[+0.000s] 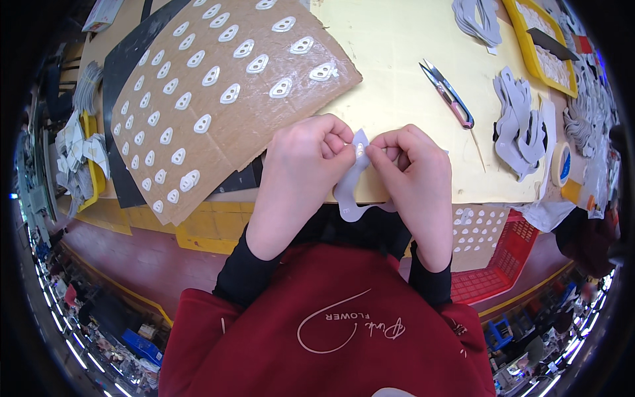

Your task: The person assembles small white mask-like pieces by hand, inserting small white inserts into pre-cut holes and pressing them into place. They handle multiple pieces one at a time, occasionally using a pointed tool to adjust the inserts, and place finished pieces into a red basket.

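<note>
Between my two hands, near the table's front edge, is a grey wavy cut-out strip (348, 192) with a pointed tip. A small white oval piece with holes (360, 151) lies on it just below the tip. My left hand (307, 159) pinches the strip's left side by that piece, and my right hand (413, 169) pinches at its right side. The strip's lower part hangs in a curve over the table edge. To the left, a brown cardboard sheet (218, 126) carries rows of similar white pieces with two holes each.
Thread snips (450, 99) and a thin wooden stick (479, 151) lie right of my hands. Further right are grey cut-outs (519, 126), a tape roll (561, 164) and a yellow tray (565, 78) of small pale pieces. Below the table stands a red crate (489, 281).
</note>
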A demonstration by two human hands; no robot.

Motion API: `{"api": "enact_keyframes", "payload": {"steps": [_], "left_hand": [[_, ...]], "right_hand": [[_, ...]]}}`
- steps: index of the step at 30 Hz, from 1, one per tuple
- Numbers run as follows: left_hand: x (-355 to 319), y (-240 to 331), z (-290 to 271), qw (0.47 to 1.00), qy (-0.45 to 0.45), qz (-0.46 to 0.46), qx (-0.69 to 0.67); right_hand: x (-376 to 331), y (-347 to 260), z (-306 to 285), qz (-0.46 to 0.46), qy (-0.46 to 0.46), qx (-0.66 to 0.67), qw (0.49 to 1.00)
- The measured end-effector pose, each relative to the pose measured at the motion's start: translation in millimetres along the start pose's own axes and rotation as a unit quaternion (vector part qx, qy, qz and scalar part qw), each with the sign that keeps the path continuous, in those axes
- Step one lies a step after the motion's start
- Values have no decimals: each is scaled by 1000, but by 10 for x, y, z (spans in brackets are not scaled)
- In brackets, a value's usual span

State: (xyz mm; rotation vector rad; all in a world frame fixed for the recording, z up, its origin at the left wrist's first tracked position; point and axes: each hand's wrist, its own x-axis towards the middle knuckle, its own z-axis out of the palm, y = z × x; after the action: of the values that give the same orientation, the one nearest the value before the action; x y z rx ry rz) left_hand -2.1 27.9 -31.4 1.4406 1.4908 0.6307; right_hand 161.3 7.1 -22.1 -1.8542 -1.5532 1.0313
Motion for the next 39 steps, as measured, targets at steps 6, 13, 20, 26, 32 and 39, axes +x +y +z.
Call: {"api": "enact_keyframes", "payload": {"steps": [6,13,20,26,32,39], "left_hand": [[-3,13,-11,1000,-2,9,21],[0,-14,-5,1000,-2,10,12],[-3,-13,-21,999,-10,26,18],[-5,-4,-4,999,8,29,14],[-7,11,21,1000,16,-1,16],[6,45,34,999,26,-4,33]], "right_hand": [[18,8,40,-19,17,-13,1000],[19,7,54,-16,23,-13,1000],[29,16,48,-23,20,-5,1000],[34,-8,29,1,9,-8,1000],[34,-16,39,6,9,-3,1000],[45,-10,24,-8,7,-11,1000]]}}
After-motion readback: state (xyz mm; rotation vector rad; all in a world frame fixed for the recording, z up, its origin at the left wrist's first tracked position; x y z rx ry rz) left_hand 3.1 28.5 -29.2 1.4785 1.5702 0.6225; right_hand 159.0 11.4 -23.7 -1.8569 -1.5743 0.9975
